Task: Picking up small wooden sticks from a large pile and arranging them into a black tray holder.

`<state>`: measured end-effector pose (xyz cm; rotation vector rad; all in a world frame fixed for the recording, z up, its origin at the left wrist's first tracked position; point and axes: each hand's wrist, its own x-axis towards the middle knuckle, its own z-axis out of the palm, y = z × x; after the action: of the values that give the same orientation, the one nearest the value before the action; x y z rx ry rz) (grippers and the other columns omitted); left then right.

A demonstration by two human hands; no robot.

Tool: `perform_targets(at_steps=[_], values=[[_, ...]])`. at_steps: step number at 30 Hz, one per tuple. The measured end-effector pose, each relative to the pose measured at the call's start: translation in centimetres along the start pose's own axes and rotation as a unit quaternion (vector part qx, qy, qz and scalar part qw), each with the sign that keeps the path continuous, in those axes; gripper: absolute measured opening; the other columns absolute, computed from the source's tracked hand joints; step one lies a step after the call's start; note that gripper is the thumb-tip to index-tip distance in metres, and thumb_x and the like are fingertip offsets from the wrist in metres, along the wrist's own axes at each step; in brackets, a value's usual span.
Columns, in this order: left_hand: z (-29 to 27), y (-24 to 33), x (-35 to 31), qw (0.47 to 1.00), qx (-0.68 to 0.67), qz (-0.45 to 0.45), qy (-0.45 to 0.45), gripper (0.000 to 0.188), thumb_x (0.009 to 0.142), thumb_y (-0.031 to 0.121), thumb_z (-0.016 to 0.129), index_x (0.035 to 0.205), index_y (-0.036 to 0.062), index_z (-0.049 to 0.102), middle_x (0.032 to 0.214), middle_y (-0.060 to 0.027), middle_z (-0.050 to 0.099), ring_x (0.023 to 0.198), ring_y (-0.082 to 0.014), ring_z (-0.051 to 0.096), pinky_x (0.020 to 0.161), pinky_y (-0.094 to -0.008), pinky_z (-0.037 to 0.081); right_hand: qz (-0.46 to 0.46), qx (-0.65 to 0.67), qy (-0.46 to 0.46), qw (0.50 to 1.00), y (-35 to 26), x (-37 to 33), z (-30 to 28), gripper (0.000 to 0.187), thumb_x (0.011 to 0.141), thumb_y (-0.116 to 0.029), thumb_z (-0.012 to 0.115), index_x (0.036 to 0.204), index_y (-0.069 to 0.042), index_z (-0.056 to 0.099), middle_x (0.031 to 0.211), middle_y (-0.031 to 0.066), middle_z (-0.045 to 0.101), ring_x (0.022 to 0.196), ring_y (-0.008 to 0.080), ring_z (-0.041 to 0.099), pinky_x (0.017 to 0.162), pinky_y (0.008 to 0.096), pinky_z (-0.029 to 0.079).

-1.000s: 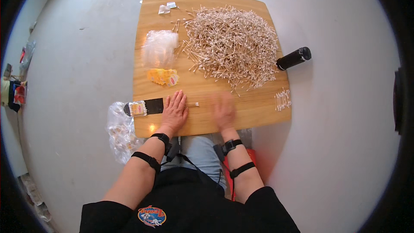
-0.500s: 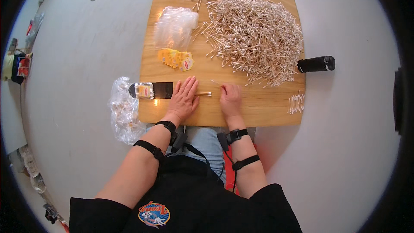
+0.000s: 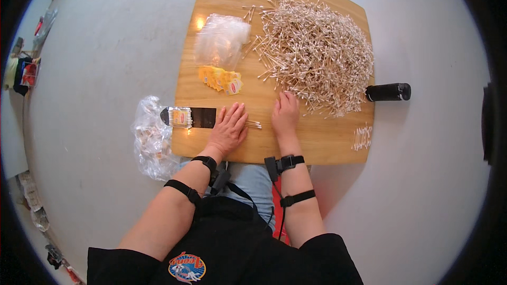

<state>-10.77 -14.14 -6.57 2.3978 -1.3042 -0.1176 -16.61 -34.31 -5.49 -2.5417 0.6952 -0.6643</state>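
My left hand (image 3: 228, 128) lies flat with its fingers stretched out on the table. It covers part of a few cotton swabs (image 3: 255, 124), whose tips stick out at its right side. Left of its fingers is a black strip (image 3: 203, 117), with a row of swabs and a yellow card in a clear bag (image 3: 180, 117) on its far left part. My right hand (image 3: 286, 115) has curled fingers at the near left edge of a large heap of cotton swabs (image 3: 317, 53). What its fingertips pinch, if anything, is too small to make out.
Yellow cards (image 3: 221, 79) lie fanned out below a stack of clear plastic bags (image 3: 221, 41). A black cylinder (image 3: 388, 92) juts past the right edge of the wooden table (image 3: 311, 145). Loose swabs (image 3: 362, 137) lie near that edge. A filled plastic bag (image 3: 153, 142) hangs at the left edge.
My right hand has moved forward to the heap's edge, and the swab that stuck out from its fingers no longer shows. My left hand stays flat on the swabs. The whole view has shifted slightly.
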Motion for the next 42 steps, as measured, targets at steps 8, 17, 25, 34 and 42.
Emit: perform_targets(at_steps=[8,17,25,34,42], values=[[-0.6,-0.3,0.4,0.997,-0.076,0.017,0.008,0.041,0.09,0.022,0.062,0.127,0.0066,0.054,0.146,-0.0109,0.047,0.141,-0.0279,0.039,0.118,-0.0498,0.025,0.033,0.025,0.006,0.999,-0.4,-3.5,-0.4,0.009,0.083,-0.002,0.062,0.091,-0.005,0.06,0.092,0.0138,0.06,0.089,0.0349,0.057,0.079,0.0452,0.046],[-0.6,0.4,0.3,0.997,-0.062,-0.006,0.037,0.051,0.089,0.029,0.062,0.133,0.0056,0.051,0.15,-0.0127,0.041,0.144,-0.0273,0.034,0.12,-0.05,0.022,-0.005,0.122,-0.103,0.987,-1.2,-2.2,-0.5,0.019,0.079,-0.001,0.065,0.098,-0.007,0.064,0.089,0.0129,0.061,0.094,0.0353,0.058,0.086,0.0455,0.047],[-0.6,0.1,0.4,0.997,-0.079,-0.006,0.012,0.04,0.087,0.023,0.063,0.121,0.0035,0.055,0.143,-0.0147,0.047,0.142,-0.0302,0.037,0.119,-0.0506,0.023,-0.009,-0.038,-0.016,0.999,0.9,-0.1,-2.5,0.017,0.08,-0.007,0.069,0.096,-0.007,0.064,0.104,0.0131,0.059,0.1,0.0353,0.056,0.088,0.0449,0.046],[-0.5,0.0,0.4,0.993,-0.101,-0.002,0.052,0.05,0.087,0.025,0.064,0.13,0.0054,0.05,0.147,-0.0141,0.044,0.142,-0.0298,0.037,0.119,-0.0482,0.025,0.021,0.14,-0.148,0.979,-2.2,-2.9,-0.1,0.01,0.082,-0.007,0.069,0.089,-0.004,0.062,0.092,0.0124,0.059,0.088,0.0335,0.059,0.078,0.0457,0.048],[-0.5,-0.2,0.2,0.996,-0.078,0.009,0.035,0.04,0.088,0.028,0.064,0.12,0.0058,0.055,0.143,-0.0134,0.046,0.141,-0.0309,0.038,0.119,-0.0488,0.025,0.164,-0.061,-0.007,0.985,-1.1,2.4,0.3,0.018,0.085,-0.021,0.069,0.096,-0.008,0.06,0.097,0.012,0.063,0.091,0.0342,0.063,0.077,0.0455,0.051]])
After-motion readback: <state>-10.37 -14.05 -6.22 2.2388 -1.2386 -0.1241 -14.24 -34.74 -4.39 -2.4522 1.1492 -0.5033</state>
